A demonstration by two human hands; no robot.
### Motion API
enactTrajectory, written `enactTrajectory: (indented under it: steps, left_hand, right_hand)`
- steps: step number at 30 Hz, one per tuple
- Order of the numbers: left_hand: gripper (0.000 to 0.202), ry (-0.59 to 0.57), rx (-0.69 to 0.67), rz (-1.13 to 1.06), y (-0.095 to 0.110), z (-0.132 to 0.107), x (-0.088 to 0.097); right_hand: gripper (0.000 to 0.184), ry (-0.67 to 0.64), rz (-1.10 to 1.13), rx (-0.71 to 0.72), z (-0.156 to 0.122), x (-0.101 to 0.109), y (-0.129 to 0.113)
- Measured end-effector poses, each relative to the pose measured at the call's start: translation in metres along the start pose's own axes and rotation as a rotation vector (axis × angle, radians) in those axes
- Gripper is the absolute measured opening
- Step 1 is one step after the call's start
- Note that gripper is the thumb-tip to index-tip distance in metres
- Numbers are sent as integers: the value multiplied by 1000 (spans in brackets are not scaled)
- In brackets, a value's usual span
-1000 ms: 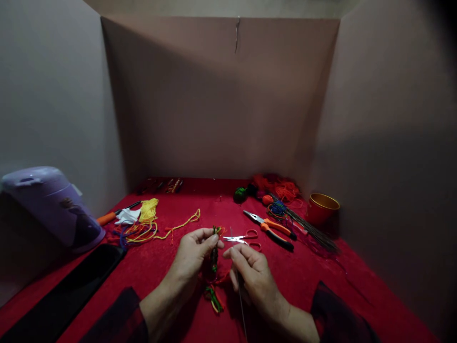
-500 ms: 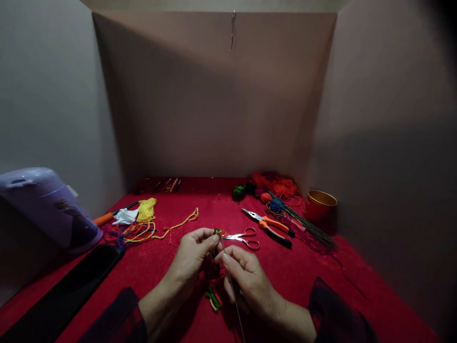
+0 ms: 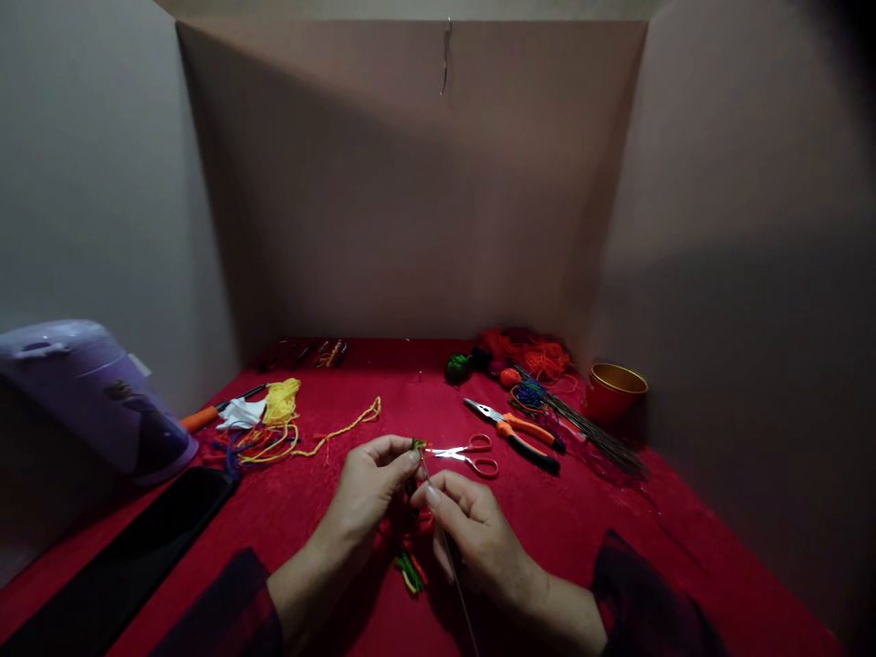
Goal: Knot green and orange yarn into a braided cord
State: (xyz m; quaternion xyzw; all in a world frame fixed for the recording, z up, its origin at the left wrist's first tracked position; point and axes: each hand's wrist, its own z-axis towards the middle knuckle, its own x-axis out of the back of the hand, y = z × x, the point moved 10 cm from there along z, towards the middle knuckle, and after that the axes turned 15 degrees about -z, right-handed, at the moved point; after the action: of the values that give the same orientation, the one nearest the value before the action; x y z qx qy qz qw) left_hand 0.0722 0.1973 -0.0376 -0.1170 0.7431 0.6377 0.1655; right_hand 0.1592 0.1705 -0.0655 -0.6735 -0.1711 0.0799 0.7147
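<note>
Since a moment ago the right hand (image 3: 479, 538) has tilted its thin wire (image 3: 444, 543) up to the green yarn bundle (image 3: 414, 511) pinched in the left hand (image 3: 366, 493), so both grips should stay firm near the tip, above the red cloth (image 3: 616, 511).

Matt red cloth table cover (image 3: 616, 511), fuzzy yarn (image 3: 282, 401), shiny metal scissors (image 3: 465, 453), glossy cup (image 3: 614, 391).

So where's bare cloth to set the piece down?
Bare red cloth lies right of the right hand, nearer than the pliers. Another patch: between yellow yarn and scissors. The orange yarn corner is crowded.
</note>
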Motion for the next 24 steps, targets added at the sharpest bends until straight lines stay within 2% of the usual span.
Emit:
enactTrajectory:
  steps: [6,13,16,20,24]
  left_hand:
    - [20,-44,18,25,1,-3,-8]
    - [20,-37,20,46,-2,0,-3]
    - [20,-51,17,48,-3,1,-4]
    - [21,-11,3,82,0,0,0]
    - [21,-21,2,84,1,-1,-3]
  right_hand:
    - [34,7,35,15,2,1,-1]
    - [31,-8,95,43,2,-1,-5]
    - [31,26,116,28,2,1,-7]
    - [31,74,181,31,2,6,-10]
    - [28,22,165,62,1,2,-9]
